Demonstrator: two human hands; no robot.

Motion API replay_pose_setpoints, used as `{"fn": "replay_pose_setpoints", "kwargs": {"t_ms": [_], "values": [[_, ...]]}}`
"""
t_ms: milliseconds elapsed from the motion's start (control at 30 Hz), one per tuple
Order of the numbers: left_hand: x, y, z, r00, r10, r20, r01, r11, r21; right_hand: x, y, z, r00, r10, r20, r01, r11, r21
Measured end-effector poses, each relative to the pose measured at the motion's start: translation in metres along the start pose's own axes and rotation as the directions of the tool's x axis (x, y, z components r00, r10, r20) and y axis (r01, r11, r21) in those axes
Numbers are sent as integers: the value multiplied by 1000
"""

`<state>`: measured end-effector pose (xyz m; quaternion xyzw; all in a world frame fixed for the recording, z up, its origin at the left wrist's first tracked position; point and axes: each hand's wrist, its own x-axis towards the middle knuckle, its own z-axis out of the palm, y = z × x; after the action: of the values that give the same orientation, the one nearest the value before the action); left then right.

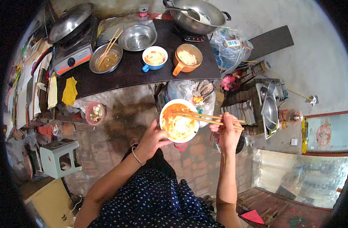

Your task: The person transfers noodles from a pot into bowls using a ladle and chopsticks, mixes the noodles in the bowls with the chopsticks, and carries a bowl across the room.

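Observation:
My left hand [155, 138] grips the rim and side of a white bowl [197, 127] from the lower left. Noodles [179, 126] in a reddish-orange broth fill the bowl. Between the fingers of my right hand [229, 131] is a pair of chopsticks [214, 119], whose tips reach into the broth. The bowl is held in the air, in front of the dark table [143, 70]. On that table stand a blue cup [155, 67] and an orange cup [189, 69], both with noodles inside.
A metal bowl with brown liquid and chopsticks [112, 42] sits beside an empty-looking metal basin [138, 38]. A large wok [215, 19] rests on a cooker at the back right. At left are a gas stove [73, 60], a yellow cloth [70, 91] and a plastic stool [54, 155].

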<state>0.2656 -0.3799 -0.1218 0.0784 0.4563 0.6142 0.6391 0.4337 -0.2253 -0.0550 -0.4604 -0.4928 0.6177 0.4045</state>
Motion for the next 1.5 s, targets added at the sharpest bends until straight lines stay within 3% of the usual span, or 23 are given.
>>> {"fn": "replay_pose_setpoints", "kwargs": {"t_ms": [67,133,300,600,1033,1300,1500], "values": [[2,-4,8,998,59,23,-61,995,80,3,6,-18,1000,11,24,-14,993,121],[3,-2,23,996,-92,-15,91,994,-69,3,7,-41,999,33,-6,-31,985,169],[11,-17,42,995,-105,1,104,992,-72,-2,1,-89,995,54,-84,-32,970,240],[16,-25,62,996,-76,37,78,996,-52,-24,-6,-128,991,-31,-130,42,995,89],[33,-45,73,986,-165,15,166,986,-32,-20,9,-161,978,36,-205,-1,986,169],[42,-52,94,983,-180,23,180,984,-6,-16,28,-197,922,286,-260,-128,861,493],[56,-64,107,976,-214,35,213,977,22,-17,38,-222,894,346,-286,-115,792,600]]}}
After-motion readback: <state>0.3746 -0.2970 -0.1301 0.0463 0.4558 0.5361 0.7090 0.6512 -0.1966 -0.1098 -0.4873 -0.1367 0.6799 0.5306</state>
